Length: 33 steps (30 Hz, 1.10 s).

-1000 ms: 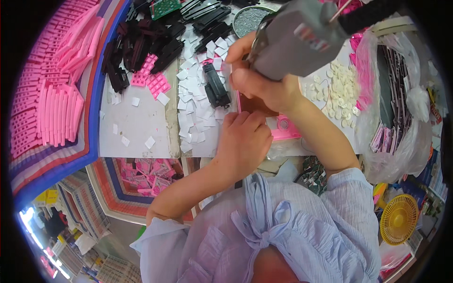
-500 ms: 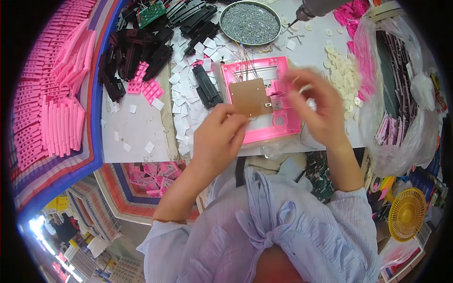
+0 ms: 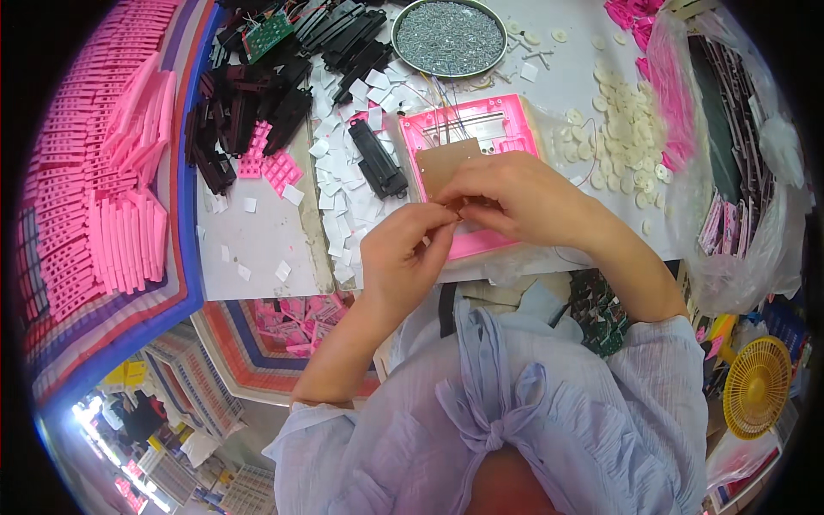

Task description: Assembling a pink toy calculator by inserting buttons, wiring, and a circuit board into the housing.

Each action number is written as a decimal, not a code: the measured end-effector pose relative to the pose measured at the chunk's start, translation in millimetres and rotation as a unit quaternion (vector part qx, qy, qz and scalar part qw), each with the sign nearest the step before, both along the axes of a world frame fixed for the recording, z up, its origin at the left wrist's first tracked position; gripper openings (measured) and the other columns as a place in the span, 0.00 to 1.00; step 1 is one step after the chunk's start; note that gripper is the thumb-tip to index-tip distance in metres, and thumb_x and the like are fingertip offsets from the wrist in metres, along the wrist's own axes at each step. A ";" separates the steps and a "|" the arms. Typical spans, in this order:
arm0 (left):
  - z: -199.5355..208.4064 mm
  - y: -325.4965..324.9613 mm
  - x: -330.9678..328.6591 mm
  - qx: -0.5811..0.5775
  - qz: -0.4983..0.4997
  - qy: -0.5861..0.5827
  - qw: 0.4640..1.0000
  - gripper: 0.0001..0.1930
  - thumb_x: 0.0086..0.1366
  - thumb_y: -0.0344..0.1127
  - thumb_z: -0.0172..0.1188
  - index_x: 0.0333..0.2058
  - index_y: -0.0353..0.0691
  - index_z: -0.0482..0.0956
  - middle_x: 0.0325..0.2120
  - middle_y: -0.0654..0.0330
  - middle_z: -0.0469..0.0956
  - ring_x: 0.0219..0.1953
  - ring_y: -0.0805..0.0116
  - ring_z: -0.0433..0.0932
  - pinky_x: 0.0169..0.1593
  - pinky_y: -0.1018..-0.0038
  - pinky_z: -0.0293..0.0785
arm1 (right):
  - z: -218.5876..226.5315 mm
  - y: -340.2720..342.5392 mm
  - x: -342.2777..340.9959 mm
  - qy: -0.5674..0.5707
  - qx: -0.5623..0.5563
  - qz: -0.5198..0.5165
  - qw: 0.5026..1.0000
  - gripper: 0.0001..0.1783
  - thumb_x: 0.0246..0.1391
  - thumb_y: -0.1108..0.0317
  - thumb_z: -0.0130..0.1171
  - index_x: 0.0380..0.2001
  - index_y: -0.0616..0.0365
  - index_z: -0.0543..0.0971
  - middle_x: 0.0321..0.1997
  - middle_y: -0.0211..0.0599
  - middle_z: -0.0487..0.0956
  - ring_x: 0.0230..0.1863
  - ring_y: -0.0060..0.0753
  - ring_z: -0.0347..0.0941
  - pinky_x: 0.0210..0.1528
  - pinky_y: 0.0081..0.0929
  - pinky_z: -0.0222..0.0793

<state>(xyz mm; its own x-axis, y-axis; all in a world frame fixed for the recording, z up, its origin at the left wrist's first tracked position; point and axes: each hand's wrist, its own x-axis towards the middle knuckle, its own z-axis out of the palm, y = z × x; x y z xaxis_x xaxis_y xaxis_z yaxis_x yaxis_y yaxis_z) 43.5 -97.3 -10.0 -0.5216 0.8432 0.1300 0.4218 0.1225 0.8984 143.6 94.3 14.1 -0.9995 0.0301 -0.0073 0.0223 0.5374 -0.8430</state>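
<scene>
In front of me on the table lies a pink plastic housing (image 3: 476,246) with a flat brown board (image 3: 439,165) resting in it and thin wires (image 3: 442,99) at its far edge. My left hand (image 3: 402,257) is over the housing's near left part, thumb and forefinger pinched. Across the board reaches my right hand (image 3: 528,196), its fingertips pinched and meeting the left's above the board's near edge. Whatever is between the fingertips is too small to make out. Just left of the housing lies a long black plastic part (image 3: 375,159).
Beyond the housing stands a round dish (image 3: 451,75) of small metal screws. White squares (image 3: 339,227) and black plastic parts (image 3: 232,112) lie to the left, cream discs (image 3: 627,129) to the right. Stacked pink parts (image 3: 129,240) fill the far left. A yellow fan (image 3: 755,386) stands lower right.
My right hand has come left from the housing's right side to meet my left fingertips. The view has shifted slightly, and the power tool at the top is out of sight.
</scene>
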 end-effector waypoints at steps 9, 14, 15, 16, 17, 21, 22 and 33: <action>-3.4 6.8 3.9 0.025 0.056 -0.246 0.967 0.15 0.63 0.18 0.60 0.48 0.35 0.75 0.36 0.62 0.80 0.27 0.83 0.75 0.28 0.85 0.69 | 3.4 -1.7 -0.5 -0.025 -0.112 -0.050 0.992 0.16 0.52 0.77 0.61 0.45 0.58 0.76 0.36 0.39 0.82 0.35 0.38 0.80 0.36 0.33 0.74; -2.9 7.8 8.2 0.021 0.039 0.010 0.999 0.19 0.63 0.18 0.58 0.52 0.34 0.72 0.36 0.61 0.79 0.23 0.83 0.72 0.27 0.83 0.69 | 4.2 -5.3 0.4 -0.047 -0.191 -0.088 0.976 0.15 0.55 0.79 0.61 0.46 0.58 0.76 0.30 0.27 0.78 0.31 0.15 0.72 0.32 0.19 0.67; -0.9 8.3 8.6 0.014 0.052 -0.022 0.998 0.18 0.63 0.18 0.58 0.52 0.34 0.72 0.35 0.61 0.79 0.23 0.82 0.72 0.26 0.83 0.69 | 3.4 -5.5 0.8 -0.048 -0.205 -0.094 0.973 0.14 0.55 0.79 0.61 0.46 0.59 0.76 0.30 0.27 0.78 0.31 0.15 0.72 0.32 0.19 0.67; 1.7 9.4 8.8 0.009 0.065 -0.055 0.996 0.18 0.63 0.18 0.57 0.52 0.35 0.73 0.35 0.61 0.79 0.22 0.82 0.72 0.26 0.82 0.69 | 2.1 -5.2 1.6 -0.049 -0.218 -0.100 0.969 0.13 0.56 0.79 0.61 0.45 0.60 0.75 0.30 0.26 0.78 0.31 0.15 0.72 0.32 0.18 0.67; 10.0 11.6 8.4 0.013 0.095 -0.158 0.983 0.19 0.62 0.16 0.59 0.51 0.36 0.73 0.37 0.61 0.80 0.21 0.87 0.69 0.25 0.85 0.66 | -1.4 -5.2 2.5 -0.041 -0.234 -0.101 0.966 0.13 0.56 0.79 0.61 0.45 0.60 0.75 0.30 0.27 0.78 0.31 0.14 0.72 0.32 0.18 0.67; 1.5 2.4 -6.6 -0.075 0.044 -0.086 0.992 0.11 0.60 0.18 0.62 0.42 0.35 0.80 0.25 0.70 0.76 0.20 0.88 0.65 0.25 0.86 0.61 | -5.5 -4.5 4.6 -0.038 -0.231 -0.102 0.967 0.14 0.56 0.79 0.61 0.45 0.60 0.74 0.31 0.26 0.78 0.32 0.13 0.72 0.33 0.16 0.66; 3.0 2.8 -6.5 -0.074 0.039 -0.082 0.993 0.10 0.60 0.19 0.63 0.40 0.35 0.80 0.23 0.71 0.75 0.20 0.88 0.65 0.25 0.86 0.60 | -3.7 -3.9 4.4 -0.045 -0.213 -0.102 0.971 0.14 0.56 0.79 0.61 0.45 0.60 0.74 0.31 0.26 0.78 0.32 0.13 0.72 0.33 0.16 0.66; 4.4 6.6 -2.7 -0.074 0.033 -0.058 0.995 0.05 0.60 0.21 0.65 0.35 0.34 0.81 0.19 0.72 0.73 0.20 0.87 0.66 0.25 0.85 0.61 | 1.5 -4.7 3.7 -0.063 -0.193 -0.136 0.970 0.12 0.52 0.77 0.62 0.41 0.61 0.75 0.30 0.34 0.81 0.29 0.24 0.76 0.31 0.25 0.69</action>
<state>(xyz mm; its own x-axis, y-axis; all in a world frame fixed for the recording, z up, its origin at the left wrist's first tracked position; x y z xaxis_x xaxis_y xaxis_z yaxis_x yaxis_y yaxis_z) 40.8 -90.6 -5.7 -0.5808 0.8121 -0.0570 0.3027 0.2804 0.9109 147.3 89.6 15.6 -0.9456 0.2624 -0.1921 0.2350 0.1432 -0.9614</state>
